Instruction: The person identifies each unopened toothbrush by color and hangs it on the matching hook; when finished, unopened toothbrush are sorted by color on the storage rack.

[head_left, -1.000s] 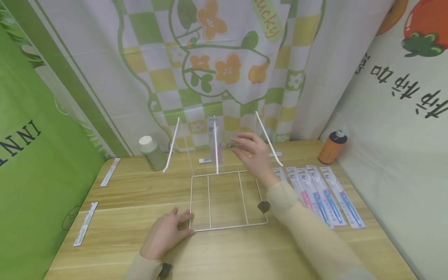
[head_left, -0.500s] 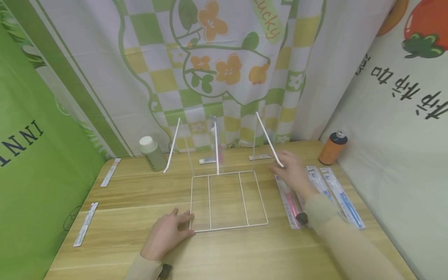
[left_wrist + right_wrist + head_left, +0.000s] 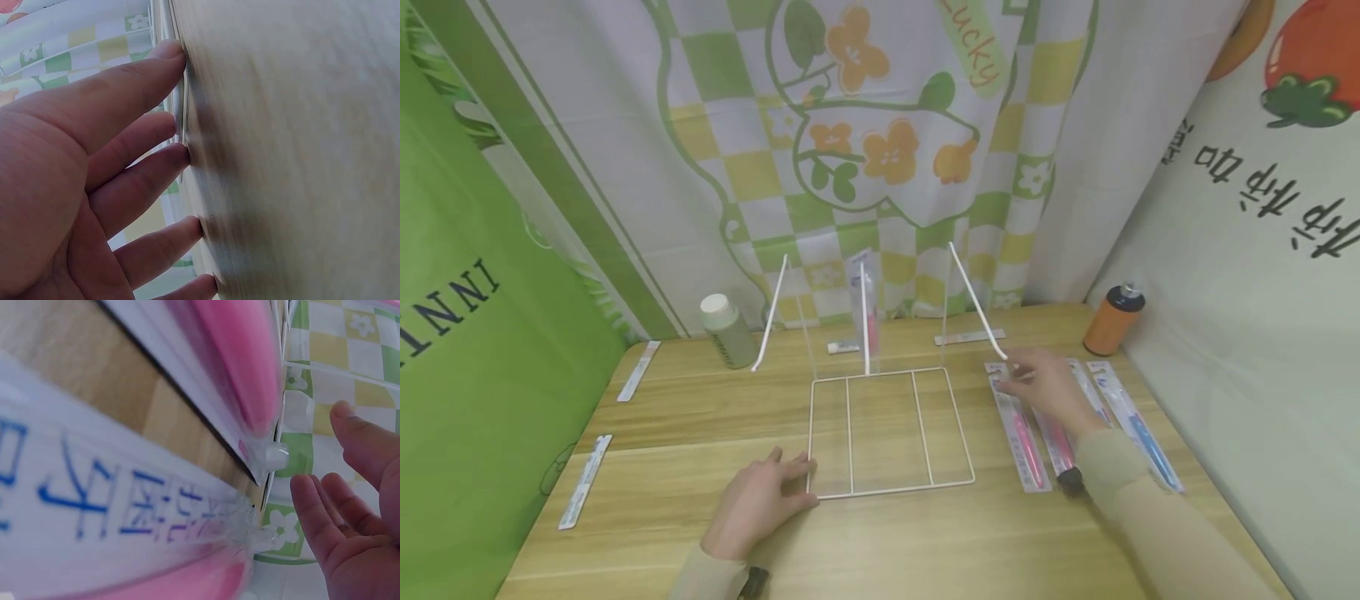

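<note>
My left hand rests at the near left corner of the white wire rack, its fingertips and thumb touching the base wire and tabletop; the left wrist view shows those fingers extended. My right hand is over the top ends of the packaged toothbrushes on the right. Nearest to it lies a pink toothbrush in its pack; a second pink one is partly under the hand. In the right wrist view the thumb and fingers stand apart, holding nothing. One packaged toothbrush hangs on the rack's middle hook.
Packaged blue toothbrushes lie at the far right. An orange bottle stands behind them, a green bottle at the back left. Flat narrow packets lie along the left edge. A small white tube lies behind the rack.
My right hand has moved from beside the rack's middle hook to the toothbrush packs at the right. The hung toothbrush turned on its hook and faces forward again. My left hand stayed put.
</note>
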`<action>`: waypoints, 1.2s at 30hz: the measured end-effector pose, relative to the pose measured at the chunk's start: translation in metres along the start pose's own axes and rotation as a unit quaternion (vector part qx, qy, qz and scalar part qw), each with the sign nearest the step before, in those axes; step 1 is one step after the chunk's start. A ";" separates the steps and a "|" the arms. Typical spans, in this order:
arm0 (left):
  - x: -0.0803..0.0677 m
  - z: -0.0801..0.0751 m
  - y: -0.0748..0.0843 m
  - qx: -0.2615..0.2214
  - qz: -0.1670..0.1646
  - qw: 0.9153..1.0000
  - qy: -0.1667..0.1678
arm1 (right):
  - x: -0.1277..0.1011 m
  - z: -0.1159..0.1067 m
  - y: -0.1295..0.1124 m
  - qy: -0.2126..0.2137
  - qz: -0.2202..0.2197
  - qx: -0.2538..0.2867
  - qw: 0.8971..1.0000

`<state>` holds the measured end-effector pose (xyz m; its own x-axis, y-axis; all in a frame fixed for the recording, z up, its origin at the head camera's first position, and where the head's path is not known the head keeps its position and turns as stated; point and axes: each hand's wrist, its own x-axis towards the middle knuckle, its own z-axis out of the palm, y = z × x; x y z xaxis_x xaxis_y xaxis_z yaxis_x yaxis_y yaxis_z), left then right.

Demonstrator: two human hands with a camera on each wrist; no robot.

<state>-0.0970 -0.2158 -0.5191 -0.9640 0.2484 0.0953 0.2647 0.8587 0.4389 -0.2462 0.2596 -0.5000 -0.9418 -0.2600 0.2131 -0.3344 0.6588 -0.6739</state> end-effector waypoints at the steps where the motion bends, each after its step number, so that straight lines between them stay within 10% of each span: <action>1: 0.000 0.000 0.000 0.002 0.000 1.000 -0.001 | -0.001 0.000 0.001 -0.005 -0.001 -0.001 1.000; 36: 0.001 0.001 0.000 -0.002 -0.018 1.000 -0.011 | 0.011 0.005 0.015 -0.097 0.068 -0.072 0.990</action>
<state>-0.0981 -0.2153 -0.5195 -0.9720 0.2270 0.0600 0.2296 0.8658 0.4447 -0.2615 0.2626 -0.5110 -0.9587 -0.2837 -0.0220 -0.2197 0.7871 -0.5764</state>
